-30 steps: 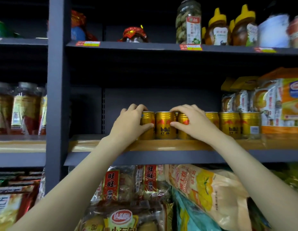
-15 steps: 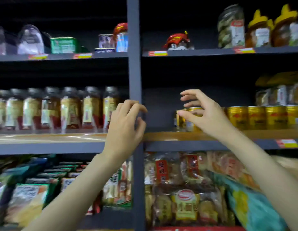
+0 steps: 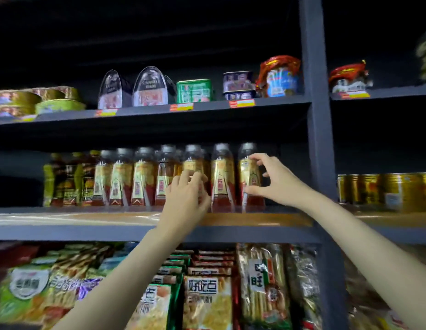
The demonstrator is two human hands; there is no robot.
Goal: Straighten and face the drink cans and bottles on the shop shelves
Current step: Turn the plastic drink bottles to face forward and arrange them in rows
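Right hand (image 3: 276,181) pinching the end bottle (image 3: 251,179) between thumb low and fingers up top. Left hand (image 3: 187,196) curled round the bottle two along (image 3: 194,166), bit blurry though. Both bottles upright in the bottle row (image 3: 140,179) on the middle shelf (image 3: 112,219), gold cans (image 3: 383,189) past the post (image 3: 317,115).
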